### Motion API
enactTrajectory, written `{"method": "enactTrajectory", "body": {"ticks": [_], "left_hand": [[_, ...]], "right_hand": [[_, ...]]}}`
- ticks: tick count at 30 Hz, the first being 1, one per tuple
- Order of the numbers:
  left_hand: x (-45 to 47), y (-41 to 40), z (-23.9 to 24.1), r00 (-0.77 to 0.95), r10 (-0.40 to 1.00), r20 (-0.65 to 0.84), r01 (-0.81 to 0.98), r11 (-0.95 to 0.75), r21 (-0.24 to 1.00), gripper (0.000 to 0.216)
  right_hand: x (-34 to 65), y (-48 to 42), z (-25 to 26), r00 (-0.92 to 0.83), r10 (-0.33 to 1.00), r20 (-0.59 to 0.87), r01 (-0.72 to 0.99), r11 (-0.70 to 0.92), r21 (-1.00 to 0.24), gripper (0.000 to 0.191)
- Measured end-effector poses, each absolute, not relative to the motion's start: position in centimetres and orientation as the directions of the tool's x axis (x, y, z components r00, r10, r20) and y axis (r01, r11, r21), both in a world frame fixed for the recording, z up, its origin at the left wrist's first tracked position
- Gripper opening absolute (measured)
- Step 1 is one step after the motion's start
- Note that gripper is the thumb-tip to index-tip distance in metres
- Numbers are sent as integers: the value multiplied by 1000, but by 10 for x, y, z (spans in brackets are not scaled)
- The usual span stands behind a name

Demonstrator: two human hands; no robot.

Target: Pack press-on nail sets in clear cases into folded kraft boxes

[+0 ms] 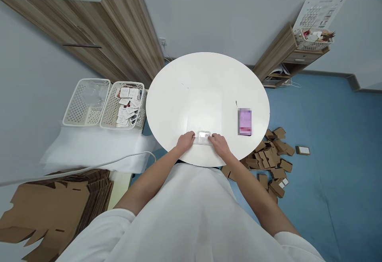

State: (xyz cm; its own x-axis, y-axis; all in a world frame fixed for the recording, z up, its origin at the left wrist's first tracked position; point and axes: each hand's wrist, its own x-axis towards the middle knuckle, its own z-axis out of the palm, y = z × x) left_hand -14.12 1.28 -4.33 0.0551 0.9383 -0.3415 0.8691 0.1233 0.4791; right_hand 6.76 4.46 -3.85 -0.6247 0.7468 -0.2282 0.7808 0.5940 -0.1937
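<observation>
A small clear plastic case (203,136) lies near the front edge of the round white table (205,91). My left hand (185,140) grips its left end with curled fingers. My right hand (219,142) holds its right end the same way. Both hands rest on the tabletop, with the case between them.
A pink phone (244,121) lies on the table's right side. Two white mesh baskets (86,101) stand to the left, one with cards (128,107). Small brown cardboard boxes (270,160) lie heaped on the blue floor at right. Flat cardboard sheets (53,206) are stacked at lower left.
</observation>
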Motion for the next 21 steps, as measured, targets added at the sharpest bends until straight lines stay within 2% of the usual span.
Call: {"method": "enactTrajectory", "body": {"ticks": [4,7,9,11,14,17,21], "left_hand": [[-145,13,-43,55,953,-298,871,100,481,21],[-148,9,-34,52,986,-156,886,27,464,25],[-147,3,-27,133,990,-39,900,-105,424,26],[-144,-1,-21,318,948,18,879,-301,370,26],[-138,-3,-22,515,857,-11,818,-487,307,25],[-138,3,-33,491,869,-59,844,-458,277,31],[-144,12,-49,507,857,-92,825,-452,340,35]], "right_hand": [[72,45,-39,-723,672,-162,690,690,-218,31],[74,46,-40,-731,664,-155,680,694,-235,32],[74,46,-41,-739,659,-140,671,697,-253,31],[74,47,-43,-745,659,-108,660,703,-264,27],[75,50,-46,-756,653,-48,638,719,-274,19],[76,53,-50,-779,626,-36,609,741,-285,28],[76,56,-53,-791,607,-72,600,747,-287,36]]}}
